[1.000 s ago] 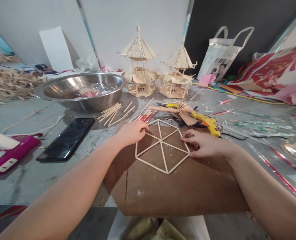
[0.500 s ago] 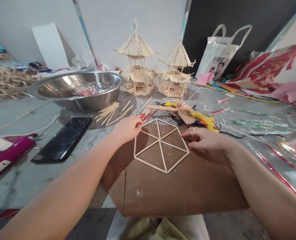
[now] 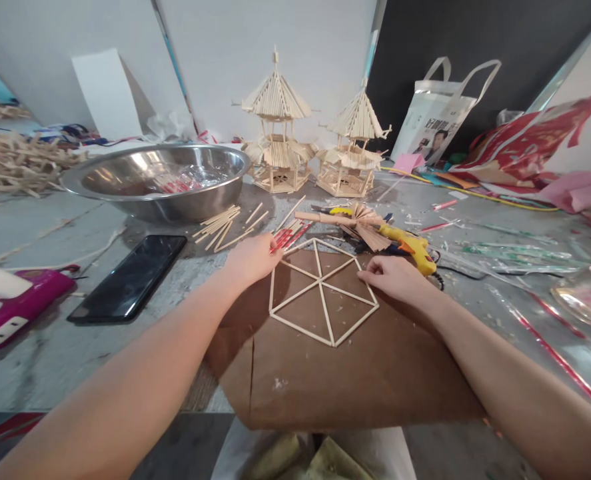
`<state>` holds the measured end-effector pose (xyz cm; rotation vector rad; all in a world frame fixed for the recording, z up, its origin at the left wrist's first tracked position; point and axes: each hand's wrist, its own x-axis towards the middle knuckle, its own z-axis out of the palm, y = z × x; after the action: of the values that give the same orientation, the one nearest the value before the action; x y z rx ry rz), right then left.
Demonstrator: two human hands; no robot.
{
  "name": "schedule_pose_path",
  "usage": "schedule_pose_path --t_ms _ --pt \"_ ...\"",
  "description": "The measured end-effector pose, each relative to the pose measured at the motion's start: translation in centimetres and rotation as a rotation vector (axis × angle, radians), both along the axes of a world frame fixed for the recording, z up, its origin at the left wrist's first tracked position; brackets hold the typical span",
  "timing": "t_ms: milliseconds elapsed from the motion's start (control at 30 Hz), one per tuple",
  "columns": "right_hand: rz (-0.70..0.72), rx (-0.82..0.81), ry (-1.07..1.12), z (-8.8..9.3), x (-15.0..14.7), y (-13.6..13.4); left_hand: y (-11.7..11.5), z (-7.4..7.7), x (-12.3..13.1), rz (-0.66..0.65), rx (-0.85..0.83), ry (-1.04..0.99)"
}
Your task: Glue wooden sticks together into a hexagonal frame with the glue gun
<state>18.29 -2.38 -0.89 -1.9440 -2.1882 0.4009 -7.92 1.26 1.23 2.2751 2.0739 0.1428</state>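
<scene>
Now I've got the left hand (image 3: 254,260) at the upper-left edge of the stick hexagon (image 3: 320,281), the right hand (image 3: 395,277) well apart at its right edge; whether either pinches, I can't tell. The hexagon lies flat on the brown board (image 3: 365,390).

Left of my left fingers (image 3: 274,247), a black phone (image 3: 128,277) lies flat on the counter (image 3: 25,380), its screen dark. Farther left I have a magenta power strip (image 3: 42,293) with something white on top. Beyond the phone sits a wide steel basin (image 3: 210,195) with crumpled clear plastic (image 3: 208,175) inside; a white panel (image 3: 108,93) leans on the wall behind it. Well beyond my right fingers (image 3: 368,273) a white tote bag (image 3: 425,117) stands tilted, handles up, with a red plastic bag (image 3: 535,140) and pink paper (image 3: 572,190) to its right. Clear wrappers (image 3: 520,250) lie nearer, to those fingers' right.
</scene>
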Motion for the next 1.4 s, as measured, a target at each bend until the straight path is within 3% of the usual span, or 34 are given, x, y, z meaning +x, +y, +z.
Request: schedule_pose_path --t_ms 433,767,1067,1200,1400 --pt "-0.043 -0.007 -0.06 -0.1 -0.6 0.1 0.1 -0.6 0.5 -0.101 0.03 0.011" --pt "-0.046 -0.025 -0.064 0.0 -0.6 0.2 0.0 -0.3 0.3 -0.066 -0.004 0.004" --pt "-0.022 -0.004 -0.039 0.0 -0.4 -0.1 -0.2 -0.2 0.4 -0.12 0.088 -0.017" --pt "0.001 0.079 -0.01 -0.2 -0.3 -0.1 -0.5 -0.6 0.6 -0.251 0.198 -0.054" --pt "0.155 0.196 0.007 -0.3 -0.4 -0.3 -1.0 -1.0 1.4 -0.636 0.258 -0.067"
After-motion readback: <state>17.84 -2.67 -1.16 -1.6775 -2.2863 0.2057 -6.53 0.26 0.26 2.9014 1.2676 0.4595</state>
